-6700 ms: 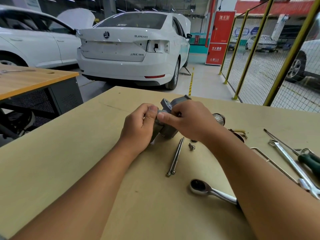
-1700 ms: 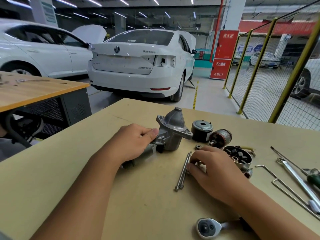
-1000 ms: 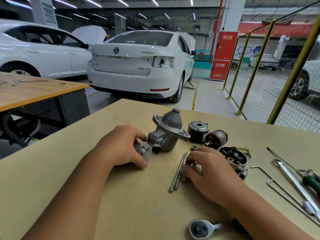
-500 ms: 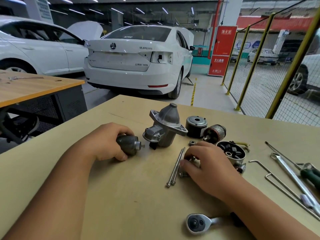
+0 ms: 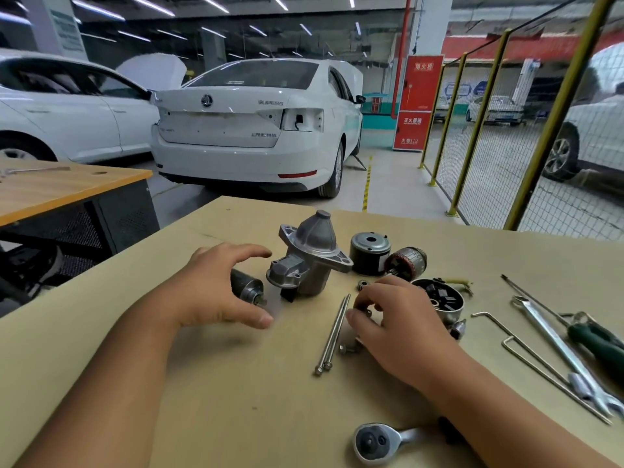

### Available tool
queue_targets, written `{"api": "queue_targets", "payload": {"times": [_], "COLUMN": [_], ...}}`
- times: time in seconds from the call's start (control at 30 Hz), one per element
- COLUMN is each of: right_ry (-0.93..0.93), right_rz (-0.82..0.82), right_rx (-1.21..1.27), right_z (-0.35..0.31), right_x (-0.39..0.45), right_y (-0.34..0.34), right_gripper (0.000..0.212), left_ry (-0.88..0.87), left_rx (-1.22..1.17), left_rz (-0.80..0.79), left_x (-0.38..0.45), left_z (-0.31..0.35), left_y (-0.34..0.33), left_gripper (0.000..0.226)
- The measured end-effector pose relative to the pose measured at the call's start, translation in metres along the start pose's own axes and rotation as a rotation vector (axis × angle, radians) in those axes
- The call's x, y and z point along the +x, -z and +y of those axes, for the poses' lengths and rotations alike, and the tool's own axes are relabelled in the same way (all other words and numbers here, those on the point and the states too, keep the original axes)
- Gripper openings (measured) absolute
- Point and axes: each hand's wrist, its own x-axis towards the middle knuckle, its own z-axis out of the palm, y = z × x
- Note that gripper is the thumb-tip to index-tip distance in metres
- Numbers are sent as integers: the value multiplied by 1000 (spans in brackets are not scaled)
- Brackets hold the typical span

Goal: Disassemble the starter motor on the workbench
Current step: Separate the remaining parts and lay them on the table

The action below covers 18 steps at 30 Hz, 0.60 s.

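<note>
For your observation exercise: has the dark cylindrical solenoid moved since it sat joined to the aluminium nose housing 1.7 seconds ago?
Yes. The solenoid now lies on the workbench, pulled leftward and apart from the nose housing, under the opened left hand.

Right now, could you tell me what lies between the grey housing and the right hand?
In the head view, two long bolts lie between the housing and the right hand.

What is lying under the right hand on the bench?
Under the right hand a small bolt sticks out at the thumb side, beside the two long bolts. The fingertips pinch another small part, too hidden to name. Anything else beneath the palm is covered.
</note>
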Motion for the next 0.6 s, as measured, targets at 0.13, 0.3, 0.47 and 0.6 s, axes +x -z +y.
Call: {"api": "queue_targets", "payload": {"times": [0.13,0.3,0.47,0.6], "right_ry": [-16,-19,-12,-22], "right_rz": [53,92,74,62], "right_rx": [30,66,60,43], "right_z": [-1,-2,-3,-5], "right_x": [3,0,-1,-1], "right_y": [-1,-1,1,2], "right_gripper": [12,15,16,19], "left_ry": [-40,-140,-35,12], "left_rx": [47,175,194,331], "left_rz": [96,567,439,356], "left_x": [1,10,24,37], "left_z": [9,44,48,47], "left_y": [-3,-33,-55,-65], "left_gripper": [120,73,78,108]}}
